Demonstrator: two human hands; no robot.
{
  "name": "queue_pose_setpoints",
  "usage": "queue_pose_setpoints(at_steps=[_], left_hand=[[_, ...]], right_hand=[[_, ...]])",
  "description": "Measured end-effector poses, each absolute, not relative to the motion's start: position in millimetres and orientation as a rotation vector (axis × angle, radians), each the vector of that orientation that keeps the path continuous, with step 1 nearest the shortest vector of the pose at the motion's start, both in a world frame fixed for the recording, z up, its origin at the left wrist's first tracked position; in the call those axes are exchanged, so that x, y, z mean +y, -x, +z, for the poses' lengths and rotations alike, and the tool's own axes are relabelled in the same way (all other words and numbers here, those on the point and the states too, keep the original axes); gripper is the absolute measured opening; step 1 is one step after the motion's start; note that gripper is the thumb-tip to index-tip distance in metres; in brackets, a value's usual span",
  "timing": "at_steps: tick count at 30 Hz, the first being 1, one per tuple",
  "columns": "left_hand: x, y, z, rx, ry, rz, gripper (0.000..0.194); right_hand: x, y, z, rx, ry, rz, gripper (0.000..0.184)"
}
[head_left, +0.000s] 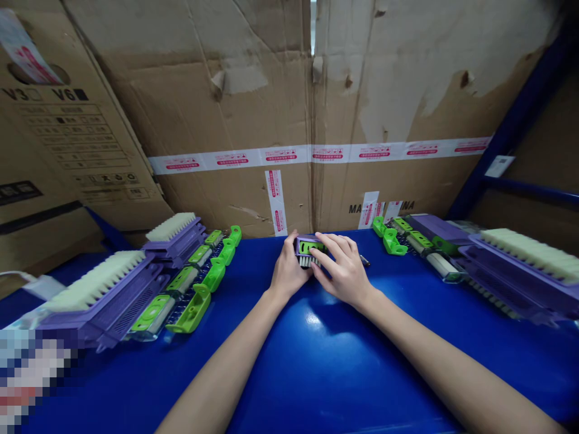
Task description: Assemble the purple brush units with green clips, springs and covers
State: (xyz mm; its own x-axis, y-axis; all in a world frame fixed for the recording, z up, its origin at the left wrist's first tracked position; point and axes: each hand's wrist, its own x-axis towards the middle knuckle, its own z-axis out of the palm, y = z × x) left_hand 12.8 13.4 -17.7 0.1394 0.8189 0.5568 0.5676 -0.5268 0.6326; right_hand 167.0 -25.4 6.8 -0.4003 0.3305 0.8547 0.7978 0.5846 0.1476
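Observation:
Straight ahead, near the back of the blue table, a small purple brush head (310,246) with a green end piece and white bristles sits between my hands. My left hand (289,271) grips it from the left side, fingers and thumb closed around it. On its right end my right hand (344,268) is closed, with fingertips touching the green piece. Part of the brush head is hidden behind the right fingers. Just right of that hand, a small dark object (364,260) lies on the table, too small to name.
Purple parts with white bristles (99,280) are stacked on the left, beside clear-and-green pieces (151,316) and bright green clips (192,307). Similar purple brush parts (520,271) and green clips (393,241) lie right. Cardboard (235,114) walls the back; a blue frame (506,114) stands right.

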Motion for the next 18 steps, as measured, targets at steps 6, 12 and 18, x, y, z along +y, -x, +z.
queue_pose_setpoints(at_steps=[6, 12, 18], left_hand=[[14.9, -12.5, -19.8, 1.349, -2.169, 1.353, 0.080], [16.0, -11.5, -20.2, 1.410, -2.122, 1.402, 0.081], [16.3, -11.3, -19.8, 1.440, -2.140, 1.417, 0.081]], right_hand=[[-24.1, -167.5, 5.3, -1.995, 0.937, -0.678, 0.025], [-24.4, -168.8, 5.4, -1.972, 0.911, -0.671, 0.027], [-23.3, -170.0, 3.7, -1.972, 0.943, -0.660, 0.028]])
